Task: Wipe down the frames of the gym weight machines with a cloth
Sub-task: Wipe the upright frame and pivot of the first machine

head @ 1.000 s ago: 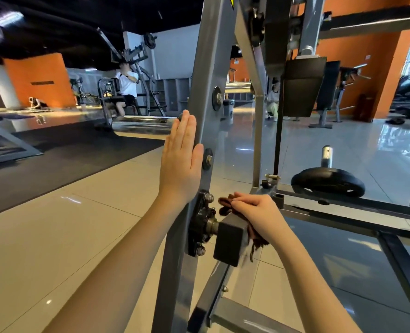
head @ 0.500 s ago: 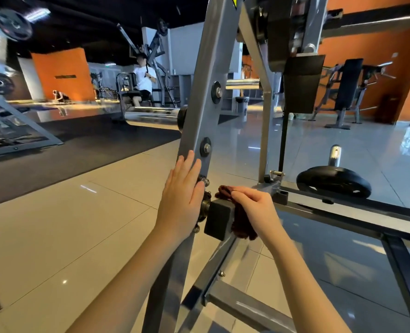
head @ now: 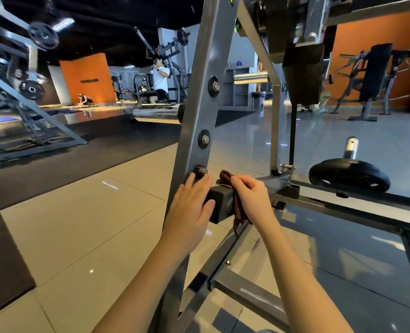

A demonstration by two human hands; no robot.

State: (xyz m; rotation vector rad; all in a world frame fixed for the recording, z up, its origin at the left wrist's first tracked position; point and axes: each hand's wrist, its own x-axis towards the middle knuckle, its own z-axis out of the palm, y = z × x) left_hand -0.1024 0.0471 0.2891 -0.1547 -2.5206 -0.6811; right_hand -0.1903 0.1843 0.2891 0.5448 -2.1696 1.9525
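Grey painted metal frame (head: 200, 111), dark brown frayed cloth (head: 238, 207), matt black end cap (head: 219, 205), glossy floor tiles (head: 84, 227).

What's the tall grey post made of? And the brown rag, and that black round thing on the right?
The post looks like painted steel: smooth grey sheen, bolted through. The rag is soft woven cloth, crumpled with loose threads hanging. The black disc seems rubber-coated, matte with rounded edges, though plain painted metal is possible.
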